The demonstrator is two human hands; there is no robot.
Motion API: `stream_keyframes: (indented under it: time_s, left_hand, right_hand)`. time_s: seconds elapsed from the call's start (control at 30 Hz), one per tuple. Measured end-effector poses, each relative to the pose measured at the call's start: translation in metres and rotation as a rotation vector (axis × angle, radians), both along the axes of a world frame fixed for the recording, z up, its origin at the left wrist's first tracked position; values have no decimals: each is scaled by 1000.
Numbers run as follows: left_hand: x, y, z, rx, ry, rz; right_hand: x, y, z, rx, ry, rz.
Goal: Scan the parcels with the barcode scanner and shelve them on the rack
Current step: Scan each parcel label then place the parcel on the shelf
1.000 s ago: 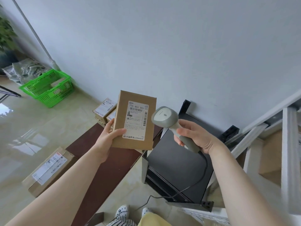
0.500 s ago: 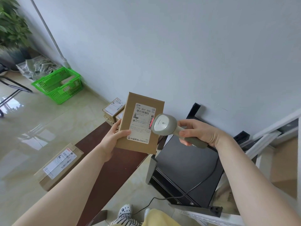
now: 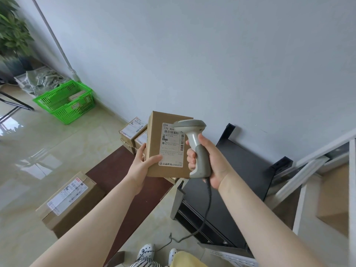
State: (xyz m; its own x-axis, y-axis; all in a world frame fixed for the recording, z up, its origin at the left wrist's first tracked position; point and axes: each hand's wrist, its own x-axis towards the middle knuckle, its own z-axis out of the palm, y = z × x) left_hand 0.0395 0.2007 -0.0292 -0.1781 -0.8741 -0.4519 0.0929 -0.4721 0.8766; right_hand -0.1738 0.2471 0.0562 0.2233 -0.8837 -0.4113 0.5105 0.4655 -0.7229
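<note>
My left hand (image 3: 143, 162) grips a flat brown parcel (image 3: 156, 143) by its lower left edge and holds it upright, white label facing me. In my right hand (image 3: 209, 160) is the grey barcode scanner (image 3: 195, 149), gripped by its handle. The scanner stands upright in front of the parcel's right side, and its head covers the label's top right corner. A dark cable hangs from the handle down to the floor. The white rack (image 3: 327, 176) rises at the right edge, with brown boxes on its shelves.
A dark brown bench (image 3: 119, 170) below carries stacked small parcels (image 3: 133, 132) at its far end. A larger box (image 3: 69, 201) lies on the tiled floor at left. A black cabinet (image 3: 242, 170) stands below my right arm. A green basket (image 3: 65, 101) sits by the wall.
The scanner has swung from lying sideways, aimed at the label, to standing upright in front of the parcel. The red scan light on the label is gone. Both hands sit lower in view.
</note>
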Motion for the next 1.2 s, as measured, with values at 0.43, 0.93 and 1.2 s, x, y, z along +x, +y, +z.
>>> stream_keyframes:
  time_s: [0.43, 0.93, 1.2]
  left_hand:
    - [-12, 7, -4, 7, -42, 38]
    - [1, 14, -11, 17, -45, 111]
    - [-3, 25, -19, 20, -12, 153]
  right_hand:
    - [15, 8, -6, 141, -39, -81]
    - [-37, 15, -43, 291, 382, -486]
    - [-95, 22, -139, 566, 496, -760]
